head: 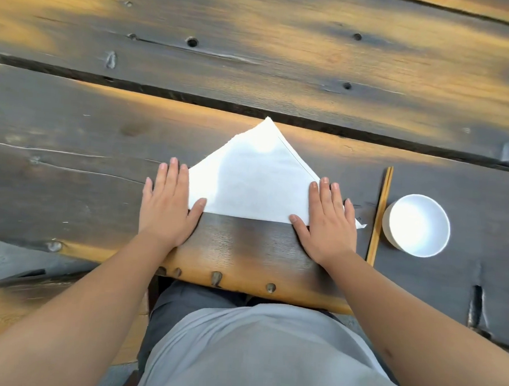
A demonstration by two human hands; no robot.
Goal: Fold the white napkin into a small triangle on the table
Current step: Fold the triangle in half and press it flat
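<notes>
napkin: thin white paper napkin (252,181), already a large triangle, flat on the dark weathered plank desk (72,159). Long folded edge runs along the near side, apex points away from the person. Right tip pokes out past the right hand.
stage: my read is first diagonal fold done and being pressed; still too big for "small", so at least one more fold is needed.
risk 1: layers look slightly offset along the right slope (thin line visible). Creasing now would lock that in, and later folds inherit the skew.
risk 2: paper is light; lifting both palms at once could let the top layer spring open or slide.
risk 3: desk surface is rough, with cracks and knots; dragging the paper could snag or tear it.
left hand: left hand (165,206) palm down at the left corner, fingers (171,173) extended, close together, thumb on the paper edge. Pressing, not gripping.
right hand: right hand (325,220) palm down over the right corner, fingers (324,193) straight, slightly spread, nothing clamped.
nearby: pair of wooden chopsticks (379,214) just right of the napkin tip, round white bowl (416,225) beyond them. Neither touches the napkin.
</notes>
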